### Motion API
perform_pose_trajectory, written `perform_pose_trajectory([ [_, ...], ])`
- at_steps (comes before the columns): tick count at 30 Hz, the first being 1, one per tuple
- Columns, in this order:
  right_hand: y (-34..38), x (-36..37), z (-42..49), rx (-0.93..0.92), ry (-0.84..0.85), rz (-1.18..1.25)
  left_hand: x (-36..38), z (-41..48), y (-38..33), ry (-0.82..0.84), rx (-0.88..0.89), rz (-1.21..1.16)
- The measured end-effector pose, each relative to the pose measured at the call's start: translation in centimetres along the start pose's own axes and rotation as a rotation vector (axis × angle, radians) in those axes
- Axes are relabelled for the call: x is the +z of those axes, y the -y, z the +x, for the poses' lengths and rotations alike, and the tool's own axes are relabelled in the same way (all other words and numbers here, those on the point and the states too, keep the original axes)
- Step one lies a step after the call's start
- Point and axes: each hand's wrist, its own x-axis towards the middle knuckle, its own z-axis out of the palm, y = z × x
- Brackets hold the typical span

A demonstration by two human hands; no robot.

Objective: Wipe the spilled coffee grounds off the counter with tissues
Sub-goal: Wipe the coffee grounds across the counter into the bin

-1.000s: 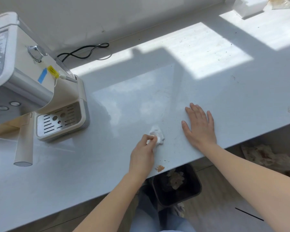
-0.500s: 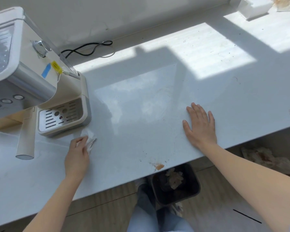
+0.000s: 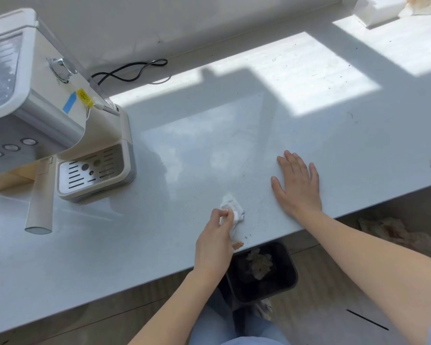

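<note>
My left hand (image 3: 215,241) grips a crumpled white tissue (image 3: 233,207) and presses it on the pale counter (image 3: 159,220) near the front edge. A small brown clump of coffee grounds (image 3: 238,244) lies at the counter's edge, just right of my left hand. Fine dark specks are scattered on the surface around it. My right hand (image 3: 296,184) lies flat on the counter with fingers spread, holding nothing, to the right of the tissue.
A cream coffee machine (image 3: 47,125) with a drip tray (image 3: 95,170) stands at the left, its black cord (image 3: 130,70) behind it. A dark bin (image 3: 261,272) with used tissues sits on the floor below the counter edge. A white box (image 3: 378,8) stands far right.
My left hand swept the tissue left to the drip tray half a second ago and has come back right to the spot beside the brown clump. My right hand has stayed flat in place.
</note>
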Motion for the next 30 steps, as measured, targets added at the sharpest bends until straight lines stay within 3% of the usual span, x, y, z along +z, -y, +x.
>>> perform_pose_trajectory([
  [6,-0.2,0.0,0.1,-0.01,-0.016,0.019,-0.5,0.4,-0.1,0.017,-0.065,-0.156],
  [10,-0.3,0.1,-0.2,-0.016,-0.003,0.059,-1.0,0.8,0.3,0.113,-0.098,-0.298],
  [13,0.4,-1.0,-0.1,0.039,0.02,0.253,-1.4,0.8,0.6,0.177,-0.083,-0.301],
  [14,1.2,-1.6,-0.3,0.021,0.03,0.369,-1.5,0.8,0.5,0.178,-0.085,-0.293],
  [16,3.5,-2.5,-2.0,-0.187,0.106,0.458,-1.5,0.7,0.4,0.161,-0.077,-0.317],
  [19,7.4,-1.7,-6.3,-0.468,0.265,0.276,-1.8,0.7,0.2,0.162,-0.072,-0.311],
  [23,8.3,-0.9,-8.9,-0.368,0.251,0.273,-2.0,0.5,0.4,0.12,-0.093,-0.304],
  [26,8.0,-0.8,-9.3,-0.463,0.195,0.216,-2.4,0.7,0.5,0.093,-0.109,-0.23],
  [30,7.0,-0.2,-9.5,-0.443,0.307,0.132,-2.8,0.9,0.4,0.044,-0.044,-0.024],
])
